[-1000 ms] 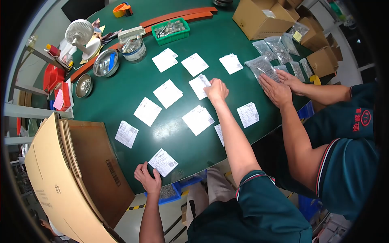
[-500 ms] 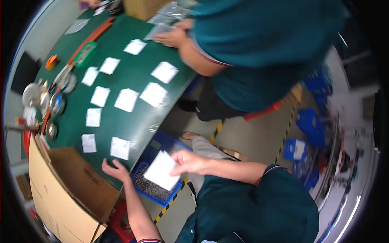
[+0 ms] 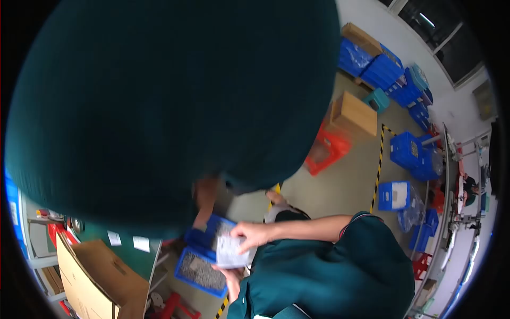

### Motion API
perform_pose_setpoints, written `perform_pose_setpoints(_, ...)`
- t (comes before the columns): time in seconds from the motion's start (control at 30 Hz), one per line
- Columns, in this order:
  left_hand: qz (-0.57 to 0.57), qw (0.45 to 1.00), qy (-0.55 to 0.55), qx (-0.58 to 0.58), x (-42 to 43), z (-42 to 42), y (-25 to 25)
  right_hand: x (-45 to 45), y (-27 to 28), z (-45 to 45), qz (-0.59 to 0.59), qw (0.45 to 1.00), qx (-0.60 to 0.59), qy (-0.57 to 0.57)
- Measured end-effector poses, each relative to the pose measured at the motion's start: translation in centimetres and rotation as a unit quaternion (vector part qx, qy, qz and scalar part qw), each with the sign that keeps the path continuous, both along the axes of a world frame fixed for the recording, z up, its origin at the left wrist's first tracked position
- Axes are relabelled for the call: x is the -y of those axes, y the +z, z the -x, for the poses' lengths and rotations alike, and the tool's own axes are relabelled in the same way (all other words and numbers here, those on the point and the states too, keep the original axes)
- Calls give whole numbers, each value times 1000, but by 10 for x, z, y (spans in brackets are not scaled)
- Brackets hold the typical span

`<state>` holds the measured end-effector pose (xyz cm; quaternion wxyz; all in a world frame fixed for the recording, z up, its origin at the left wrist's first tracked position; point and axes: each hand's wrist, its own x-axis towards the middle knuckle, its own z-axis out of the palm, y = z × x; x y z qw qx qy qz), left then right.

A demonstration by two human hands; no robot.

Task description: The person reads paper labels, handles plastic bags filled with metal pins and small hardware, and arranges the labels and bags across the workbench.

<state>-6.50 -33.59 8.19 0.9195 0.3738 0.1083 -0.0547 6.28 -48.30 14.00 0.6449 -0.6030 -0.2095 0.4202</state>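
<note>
A stack of white printed papers is between my two hands, above the blue bins. My right hand grips it from the upper right, thumb and fingers closed on the papers. Under its lower edge is my left hand, its fingers partly hidden by the papers. Grey small parts fill a blue bin just left of my hands. Another blue bin stands behind it, with a co-worker's hand over it. Two paper stacks, one of them here, lie on the green table.
A co-worker's dark green shirt fills the upper left, very close. An open cardboard box stands at the lower left. Beyond are a red stool with a carton, and several blue crates along the right.
The view has swung right, away from the table. My right hand has carried the papers from the table toward my body, and my left hand has joined it. The co-worker now leans across the view.
</note>
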Motion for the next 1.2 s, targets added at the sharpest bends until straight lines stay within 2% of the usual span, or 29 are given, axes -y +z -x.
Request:
perform_pose_setpoints(0.03, -7, 990, 111, -85, 31, 8, -3, 17, -5, -7, 16, 998, 46, 45)
perform_pose_setpoints(0.07, -25, 985, 125, -121, 52, 6, -5, 35, 0, -17, 66, 992, 66, 83)
perform_pose_setpoints(0.1, -36, 988, 89, -124, 67, -4, -4, 53, 3, -21, 93, 993, 34, 71)
perform_pose_setpoints(0.2, -75, 991, -15, -108, 106, -45, 4, 100, -18, -36, 90, 992, 81, 25)
perform_pose_setpoints(0.23, -98, 990, -50, -94, 115, -57, 5, 114, -19, -39, 79, 993, 85, 21)
perform_pose_setpoints(0.3, -180, 976, -95, -78, 133, -72, 6, 141, -18, -49, 131, 986, 94, -39)
perform_pose_setpoints(0.37, -305, 940, -123, -92, 150, -85, 12, 163, -20, -51, 129, 988, 60, -59)
perform_pose_setpoints(0.43, -278, 935, -161, -148, 180, -107, 32, 187, -32, -45, 129, 975, 95, -152)
perform_pose_setpoints(0.47, -385, 875, -276, -98, 191, -127, 56, 205, -34, -44, 145, 970, 94, -172)
perform_pose_setpoints(0.5, -365, 882, -288, -85, 201, -131, 46, 215, -35, -39, 156, 963, 87, -199)
perform_pose_setpoints(0.53, -344, 887, -299, -73, 211, -135, 36, 229, -27, -34, 159, 956, 32, -246)
perform_pose_setpoints(0.57, -262, 921, -269, -102, 229, -143, 35, 242, -33, -28, 153, 942, 39, -297)
perform_pose_setpoints(0.63, -254, 905, -321, -115, 261, -155, 43, 267, -40, -14, 146, 914, 37, -376)
perform_pose_setpoints(0.7, -288, 892, -348, -5, 284, -159, 37, 294, -24, -3, 88, 908, -57, -405)
perform_pose_setpoints(0.73, -304, 877, -370, 39, 297, -161, 37, 304, -35, 3, 18, 891, -86, -445)
perform_pose_setpoints(0.77, -321, 859, -389, 85, 310, -164, 35, 321, -26, 5, -2, 880, -118, -460)
perform_pose_setpoints(0.8, -327, 854, -398, 70, 324, -166, 33, 337, -23, 7, -22, 872, -131, -471)
perform_pose_setpoints(0.83, -307, 852, -423, 6, 341, -169, 39, 356, -18, 8, -41, 864, -143, -482)
perform_pose_setpoints(0.9, -273, 867, -416, -15, 384, -170, 48, 393, -1, 12, -48, 858, -144, -490)
perform_pose_setpoints(0.97, -274, 876, -396, 26, 435, -166, 46, 442, 2, 19, 97, 875, -45, -473)
perform_pose_setpoints(1.03, -290, 867, -398, 69, 491, -163, 53, 497, -5, 30, 100, 888, -28, -447)
perform_pose_setpoints(1.1, -249, 881, -385, 115, 547, -163, 64, 548, 7, 30, 19, 862, -31, -505)
perform_pose_setpoints(1.13, -267, 877, -382, 117, 571, -162, 70, 574, 8, 32, 48, 869, -38, -491)
perform_pose_setpoints(1.2, -293, 865, -399, 82, 606, -159, 87, 615, 26, 30, -29, 871, -83, -484)
